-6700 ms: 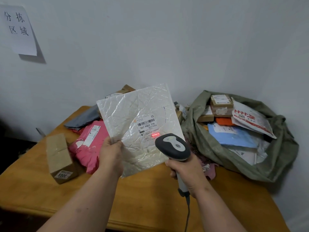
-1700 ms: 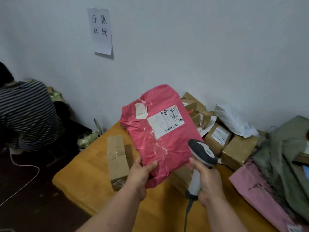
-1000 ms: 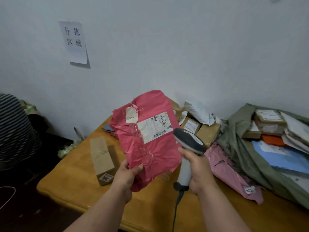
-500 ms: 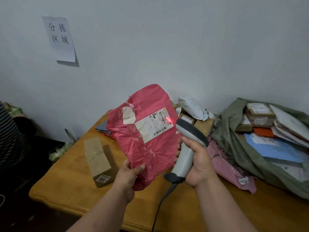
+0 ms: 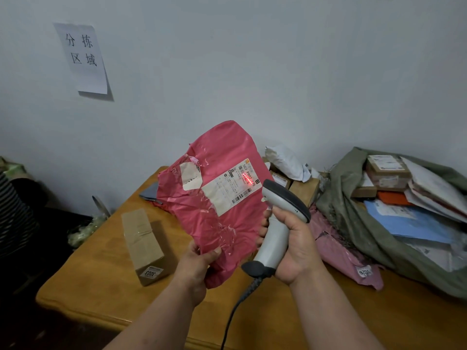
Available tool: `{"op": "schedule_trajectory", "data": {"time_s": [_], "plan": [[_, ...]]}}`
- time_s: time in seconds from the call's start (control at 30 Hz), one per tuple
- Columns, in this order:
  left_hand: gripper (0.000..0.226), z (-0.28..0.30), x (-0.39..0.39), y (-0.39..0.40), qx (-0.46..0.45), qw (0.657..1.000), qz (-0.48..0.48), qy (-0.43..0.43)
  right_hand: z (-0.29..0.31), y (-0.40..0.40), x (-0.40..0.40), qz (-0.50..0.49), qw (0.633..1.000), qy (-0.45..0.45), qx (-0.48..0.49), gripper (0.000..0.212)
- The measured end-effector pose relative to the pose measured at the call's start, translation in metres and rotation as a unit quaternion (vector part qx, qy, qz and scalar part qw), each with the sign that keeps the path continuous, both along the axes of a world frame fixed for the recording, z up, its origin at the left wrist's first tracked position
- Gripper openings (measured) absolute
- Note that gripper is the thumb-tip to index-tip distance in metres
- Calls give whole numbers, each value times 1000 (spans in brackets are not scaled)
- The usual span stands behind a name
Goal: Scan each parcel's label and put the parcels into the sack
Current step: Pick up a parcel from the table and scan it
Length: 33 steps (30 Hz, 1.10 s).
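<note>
Head view: cardboard box (image 5: 144,246) beside red parcel (image 5: 214,198)

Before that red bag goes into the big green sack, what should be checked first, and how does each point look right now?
1. Red parcel held firmly: ok, the left hand grips its bottom edge.
2. Scanner aimed at the label: ok, the right hand points it there.
3. Red beam on a barcode: not ok, it falls on the printed numbers, not the lower barcode.
4. Scan registered: cannot tell.
5. Sack open: ok, its mouth gapes.
6. Room in the sack: cannot tell, parcels already pile high.
</note>
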<state>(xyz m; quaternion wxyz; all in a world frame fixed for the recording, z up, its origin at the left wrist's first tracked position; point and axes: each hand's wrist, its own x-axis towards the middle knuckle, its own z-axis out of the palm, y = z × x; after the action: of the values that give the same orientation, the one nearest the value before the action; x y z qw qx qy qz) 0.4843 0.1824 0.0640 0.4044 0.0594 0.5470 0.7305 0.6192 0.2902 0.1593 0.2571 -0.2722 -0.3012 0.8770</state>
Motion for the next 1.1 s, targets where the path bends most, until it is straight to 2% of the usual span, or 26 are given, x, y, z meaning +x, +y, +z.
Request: {"op": "schedule_trajectory", "data": {"time_s": [0.5, 0.67, 0.77, 0.87, 1.0, 1.1], "plan": [[37, -2, -11, 12, 5, 999, -41, -11, -4, 5, -5, -35, 999, -10, 3, 17], [40, -5, -19, 19, 1, 998, -66, -7, -6, 9, -5, -62, 996, -50, 38, 22], [42, -6, -23, 24, -2, 997, -82, -5, -12, 15, 0, -106, 987, -106, 61, 16], [44, -8, -23, 34, -9, 996, -88, -12, -28, 29, 11, -199, 956, -183, 114, 21], [39, -4, -8, 60, -12, 995, -100, -13, -44, 47, 40, -279, 933, -205, 103, 24], [37, 0, 15, 87, -4, 991, -136, 0, -47, 61, 63, -260, 946, -181, 74, 28]]}}
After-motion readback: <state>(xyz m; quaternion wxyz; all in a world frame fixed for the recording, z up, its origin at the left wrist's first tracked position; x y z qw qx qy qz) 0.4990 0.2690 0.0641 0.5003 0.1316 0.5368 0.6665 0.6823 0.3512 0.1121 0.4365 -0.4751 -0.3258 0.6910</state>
